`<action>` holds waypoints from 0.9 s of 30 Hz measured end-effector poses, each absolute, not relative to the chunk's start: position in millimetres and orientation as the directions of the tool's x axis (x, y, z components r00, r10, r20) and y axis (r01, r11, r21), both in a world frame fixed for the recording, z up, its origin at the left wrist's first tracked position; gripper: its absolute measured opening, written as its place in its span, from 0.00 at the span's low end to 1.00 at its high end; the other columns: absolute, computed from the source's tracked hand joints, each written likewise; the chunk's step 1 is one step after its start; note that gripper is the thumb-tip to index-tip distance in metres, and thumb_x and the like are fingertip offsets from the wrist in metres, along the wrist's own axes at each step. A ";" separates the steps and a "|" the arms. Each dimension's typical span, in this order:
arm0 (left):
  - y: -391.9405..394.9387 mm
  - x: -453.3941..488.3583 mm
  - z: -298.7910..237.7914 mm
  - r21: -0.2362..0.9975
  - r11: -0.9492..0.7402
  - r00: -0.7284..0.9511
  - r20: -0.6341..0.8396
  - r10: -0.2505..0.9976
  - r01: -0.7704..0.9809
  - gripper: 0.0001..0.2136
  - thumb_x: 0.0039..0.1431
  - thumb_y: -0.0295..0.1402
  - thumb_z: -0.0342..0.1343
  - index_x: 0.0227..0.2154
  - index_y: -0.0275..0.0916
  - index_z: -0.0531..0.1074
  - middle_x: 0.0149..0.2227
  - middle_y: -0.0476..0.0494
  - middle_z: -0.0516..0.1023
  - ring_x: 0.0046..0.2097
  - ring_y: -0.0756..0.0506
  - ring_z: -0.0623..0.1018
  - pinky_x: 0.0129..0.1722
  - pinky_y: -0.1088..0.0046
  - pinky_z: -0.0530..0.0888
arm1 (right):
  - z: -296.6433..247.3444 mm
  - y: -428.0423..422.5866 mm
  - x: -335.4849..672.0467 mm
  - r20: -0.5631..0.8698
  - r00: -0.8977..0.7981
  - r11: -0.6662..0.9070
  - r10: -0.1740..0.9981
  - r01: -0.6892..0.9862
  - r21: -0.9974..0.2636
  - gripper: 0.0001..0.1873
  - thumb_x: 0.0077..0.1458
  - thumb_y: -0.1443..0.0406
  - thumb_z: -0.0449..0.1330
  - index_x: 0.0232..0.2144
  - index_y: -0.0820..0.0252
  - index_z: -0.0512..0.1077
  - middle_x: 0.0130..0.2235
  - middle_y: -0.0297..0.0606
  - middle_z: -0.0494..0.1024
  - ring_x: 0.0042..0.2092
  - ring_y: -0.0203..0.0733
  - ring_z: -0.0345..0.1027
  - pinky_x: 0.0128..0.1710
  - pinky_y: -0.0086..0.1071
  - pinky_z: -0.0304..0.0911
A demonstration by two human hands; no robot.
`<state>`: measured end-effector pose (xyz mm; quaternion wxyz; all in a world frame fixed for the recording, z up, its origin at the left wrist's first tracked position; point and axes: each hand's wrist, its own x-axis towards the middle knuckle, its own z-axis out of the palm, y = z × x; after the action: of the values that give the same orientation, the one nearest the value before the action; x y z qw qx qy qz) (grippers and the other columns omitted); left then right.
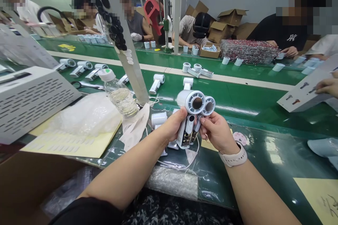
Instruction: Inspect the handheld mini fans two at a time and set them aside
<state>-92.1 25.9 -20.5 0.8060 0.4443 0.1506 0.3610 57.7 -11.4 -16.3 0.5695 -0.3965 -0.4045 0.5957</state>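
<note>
Two pale blue, hair-dryer-shaped units are held side by side above the bench, their round ends facing me. My left hand [173, 124] is closed on the nearer left unit [185, 100]; its opened handle shows a circuit board. The right unit [209, 105] is partly hidden behind it. My right hand [218, 132], with a pale watch strap at the wrist, is closed on its handle, thumb and fingers at the upper part. Beneath my left wrist lie more pale blue units [159, 119], partly covered by my arm. A thin white cable [182, 167] curves below the hands.
A green conveyor [232, 103] carries several similar units. To the left are a bottle [120, 96], a plastic bag [87, 112], a slotted metal box [34, 102] and a slanted post [129, 52]. Co-workers sit across the belt; another person's hand [329, 86] is at the right edge.
</note>
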 end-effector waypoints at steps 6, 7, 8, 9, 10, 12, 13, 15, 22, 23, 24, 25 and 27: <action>27.7 -92.7 -24.1 0.828 0.362 0.679 0.030 0.734 -0.428 0.36 0.36 0.70 0.60 0.26 0.35 0.71 0.23 0.43 0.77 0.26 0.45 0.77 0.27 0.71 0.72 | -15.1 -10.9 59.3 -0.020 -0.048 -0.036 0.999 -0.355 -0.934 0.23 0.40 0.55 0.74 0.22 0.57 0.63 0.13 0.24 0.67 0.13 0.31 0.61 0.10 0.21 0.54; 27.7 -92.6 -23.7 0.825 0.364 0.669 0.023 0.743 -0.432 0.36 0.37 0.70 0.60 0.26 0.35 0.71 0.23 0.44 0.77 0.26 0.45 0.77 0.27 0.71 0.72 | -15.3 -10.8 59.3 -0.017 -0.050 -0.034 0.999 -0.357 -0.933 0.24 0.41 0.55 0.74 0.22 0.57 0.63 0.13 0.24 0.67 0.13 0.31 0.61 0.10 0.21 0.55; 27.6 -92.4 -22.9 0.821 0.366 0.662 0.020 0.749 -0.439 0.35 0.37 0.69 0.60 0.25 0.35 0.71 0.23 0.44 0.77 0.26 0.46 0.77 0.27 0.72 0.72 | -15.6 -10.6 59.3 -0.015 -0.052 -0.033 0.999 -0.359 -0.933 0.24 0.41 0.55 0.74 0.22 0.57 0.63 0.13 0.24 0.67 0.13 0.31 0.61 0.10 0.21 0.55; 27.3 -92.1 -21.8 0.816 0.369 0.663 0.023 0.748 -0.445 0.35 0.37 0.69 0.60 0.25 0.35 0.71 0.23 0.44 0.77 0.26 0.46 0.77 0.28 0.72 0.72 | -16.2 -10.5 59.3 -0.012 -0.055 -0.031 0.998 -0.359 -0.933 0.23 0.41 0.55 0.74 0.22 0.57 0.63 0.14 0.24 0.67 0.13 0.31 0.61 0.10 0.21 0.55; 26.9 -91.7 -20.5 0.811 0.375 0.674 0.031 0.738 -0.449 0.35 0.37 0.69 0.60 0.25 0.35 0.71 0.24 0.44 0.77 0.27 0.45 0.78 0.29 0.71 0.73 | -16.8 -10.4 59.3 -0.007 -0.056 -0.026 0.998 -0.359 -0.933 0.23 0.42 0.55 0.74 0.22 0.57 0.63 0.14 0.24 0.67 0.13 0.31 0.61 0.10 0.21 0.55; 26.2 -91.0 -18.5 0.803 0.386 0.712 0.067 0.699 -0.454 0.35 0.37 0.68 0.61 0.25 0.35 0.71 0.25 0.43 0.78 0.29 0.43 0.79 0.32 0.68 0.75 | -18.4 -10.2 59.2 0.007 -0.056 -0.014 0.998 -0.359 -0.933 0.22 0.43 0.55 0.73 0.23 0.57 0.63 0.14 0.24 0.67 0.13 0.31 0.61 0.10 0.21 0.55; 26.0 -90.8 -18.1 0.802 0.386 0.727 0.087 0.681 -0.457 0.35 0.37 0.68 0.61 0.25 0.35 0.70 0.26 0.42 0.79 0.29 0.42 0.80 0.32 0.66 0.76 | -19.2 -10.0 59.2 0.013 -0.055 -0.008 0.998 -0.358 -0.934 0.22 0.43 0.55 0.73 0.23 0.57 0.63 0.14 0.24 0.67 0.13 0.31 0.61 0.10 0.22 0.56; 26.2 -90.9 -19.1 0.806 0.375 0.736 0.108 0.669 -0.458 0.34 0.38 0.68 0.61 0.25 0.35 0.71 0.28 0.40 0.80 0.31 0.40 0.81 0.34 0.64 0.76 | -20.5 -9.8 59.2 0.018 -0.048 0.000 0.999 -0.353 -0.936 0.21 0.44 0.55 0.72 0.24 0.57 0.64 0.14 0.24 0.68 0.13 0.31 0.61 0.10 0.22 0.56; 28.5 -92.9 -27.3 0.826 0.359 0.674 0.035 0.738 -0.435 0.36 0.39 0.70 0.59 0.27 0.35 0.71 0.25 0.41 0.78 0.28 0.43 0.79 0.30 0.68 0.75 | -18.1 -9.8 60.0 0.006 -0.042 -0.008 0.999 -0.322 -0.947 0.21 0.43 0.56 0.72 0.22 0.56 0.62 0.14 0.24 0.68 0.13 0.32 0.61 0.10 0.22 0.55; 28.1 -92.4 -26.8 0.828 0.350 0.663 0.034 0.748 -0.437 0.36 0.38 0.70 0.59 0.27 0.35 0.72 0.25 0.41 0.78 0.28 0.44 0.79 0.29 0.69 0.74 | -17.6 -9.8 59.8 0.002 -0.036 -0.010 0.999 -0.314 -0.949 0.21 0.43 0.57 0.72 0.22 0.56 0.62 0.14 0.24 0.68 0.13 0.32 0.61 0.11 0.22 0.55; 27.5 -91.6 -25.7 0.831 0.340 0.652 0.036 0.757 -0.441 0.36 0.38 0.70 0.59 0.26 0.35 0.72 0.24 0.42 0.77 0.27 0.44 0.78 0.29 0.69 0.74 | -17.2 -9.8 59.4 -0.002 -0.026 -0.010 1.000 -0.303 -0.953 0.20 0.43 0.57 0.71 0.22 0.56 0.62 0.14 0.24 0.68 0.13 0.32 0.61 0.11 0.22 0.55; 26.7 -90.5 -24.4 0.834 0.330 0.645 0.040 0.763 -0.442 0.36 0.37 0.69 0.60 0.26 0.35 0.72 0.24 0.42 0.77 0.27 0.45 0.78 0.29 0.69 0.74 | -16.9 -9.8 58.9 -0.004 -0.013 -0.008 1.000 -0.293 -0.956 0.20 0.43 0.58 0.70 0.22 0.56 0.62 0.14 0.24 0.68 0.13 0.32 0.61 0.11 0.23 0.55; 25.2 -87.9 -21.5 0.846 0.299 0.631 0.056 0.774 -0.442 0.35 0.36 0.69 0.61 0.25 0.35 0.71 0.23 0.44 0.75 0.25 0.45 0.76 0.29 0.69 0.74 | -16.6 -10.0 57.1 0.002 0.028 0.010 1.000 -0.270 -0.963 0.18 0.44 0.59 0.69 0.21 0.56 0.61 0.15 0.25 0.69 0.14 0.31 0.61 0.12 0.23 0.56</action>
<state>-87.9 25.2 -21.5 0.7842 0.4478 0.1853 0.3875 57.1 -10.0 -16.6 0.5718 -0.4326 -0.4219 0.5549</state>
